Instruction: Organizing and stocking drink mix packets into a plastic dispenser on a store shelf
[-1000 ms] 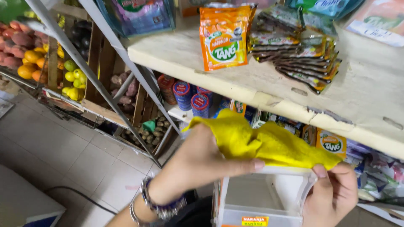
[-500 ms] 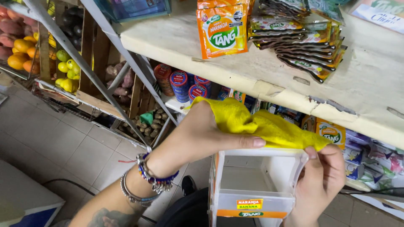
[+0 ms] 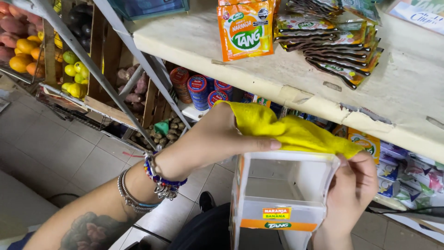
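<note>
My left hand [image 3: 210,141] holds a yellow cloth [image 3: 286,129] pressed along the top edge of a clear plastic display box [image 3: 282,185] with an orange and yellow label on its front. My right hand [image 3: 351,190] grips the box's right wall, with its thumb over the upper right corner and touching the cloth's end. The box looks empty inside. Beaded and metal bracelets ring my left wrist.
A worn cream shelf [image 3: 277,78] above carries an orange drink-powder sachet [image 3: 245,30] and a fanned stack of sachets [image 3: 342,46]. Round tins [image 3: 199,88] stand under it. Crates of fruit [image 3: 27,51] and root vegetables [image 3: 152,125] sit at left behind a metal rail [image 3: 92,69].
The cloth and both hands have stayed on the box's top edge; the view has shifted down and closer, so the shelf sachets sit higher in frame.
</note>
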